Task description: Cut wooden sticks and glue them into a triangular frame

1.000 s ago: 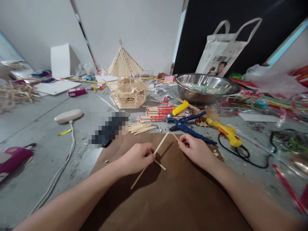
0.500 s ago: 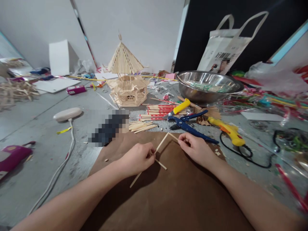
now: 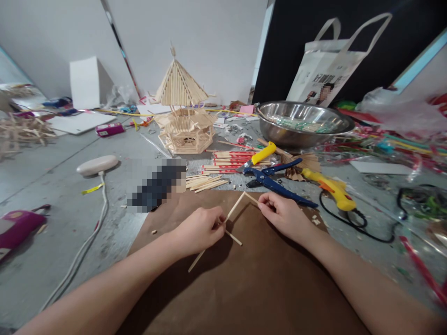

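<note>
Above a brown sheet (image 3: pixel 265 293), the left hand (image 3: pixel 204 228) is pinching two crossed sticks (image 3: pixel 235 207), the right hand (image 3: pixel 282 214) is pinching a third stick (image 3: pixel 252 199) to one tip, seemingly part-joined, while loose sticks (image 3: pixel 211 184) are lying unused beyond.

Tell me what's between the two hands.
The head view shows a wooden stick from the left hand and a second stick from the right hand, tips touching or nearly so; a third stick juts lower, over the brown sheet.

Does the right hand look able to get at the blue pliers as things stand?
Probably yes: the pliers lie just beyond the right hand, with nothing visible blocking the way. It holds a thin stick, though, so it may need to let go first.
</note>
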The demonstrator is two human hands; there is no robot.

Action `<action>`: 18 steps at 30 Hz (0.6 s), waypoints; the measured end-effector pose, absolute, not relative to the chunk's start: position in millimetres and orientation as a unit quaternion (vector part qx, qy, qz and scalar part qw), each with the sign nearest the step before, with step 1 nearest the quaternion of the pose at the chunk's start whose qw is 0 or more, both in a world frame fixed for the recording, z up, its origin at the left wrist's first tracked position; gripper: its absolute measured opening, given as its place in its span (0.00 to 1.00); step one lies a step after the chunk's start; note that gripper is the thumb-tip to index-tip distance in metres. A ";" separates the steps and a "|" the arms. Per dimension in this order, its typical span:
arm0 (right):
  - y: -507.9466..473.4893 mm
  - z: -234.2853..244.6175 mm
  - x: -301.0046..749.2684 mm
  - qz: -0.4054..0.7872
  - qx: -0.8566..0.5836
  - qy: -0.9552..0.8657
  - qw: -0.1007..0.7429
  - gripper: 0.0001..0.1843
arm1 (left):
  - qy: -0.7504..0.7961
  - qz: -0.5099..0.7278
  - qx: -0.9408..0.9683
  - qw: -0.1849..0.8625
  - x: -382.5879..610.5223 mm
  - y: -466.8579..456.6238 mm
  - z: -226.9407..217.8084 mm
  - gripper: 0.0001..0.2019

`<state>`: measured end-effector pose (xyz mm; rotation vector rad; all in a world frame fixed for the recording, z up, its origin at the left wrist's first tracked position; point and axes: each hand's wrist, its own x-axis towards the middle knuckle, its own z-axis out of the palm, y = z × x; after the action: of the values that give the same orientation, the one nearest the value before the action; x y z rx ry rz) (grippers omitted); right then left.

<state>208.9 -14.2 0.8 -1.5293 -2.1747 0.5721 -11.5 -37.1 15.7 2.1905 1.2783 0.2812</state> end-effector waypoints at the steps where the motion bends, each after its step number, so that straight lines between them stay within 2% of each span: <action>1: -14.1 1.0 208.8 0.205 -0.550 -0.782 0.209 0.07 | 0.480 0.103 0.822 0.290 -11.5 -37.1 16.0 0.07; 18: -14.5 -1.5 209.8 0.209 -0.547 -0.783 0.210 0.07 | 0.467 0.101 0.830 0.286 -13.2 -36.3 14.0 0.07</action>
<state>209.8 -14.5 -1.5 -1.5205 -2.1780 0.5816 -13.2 -36.3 14.0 2.2199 1.2496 0.2702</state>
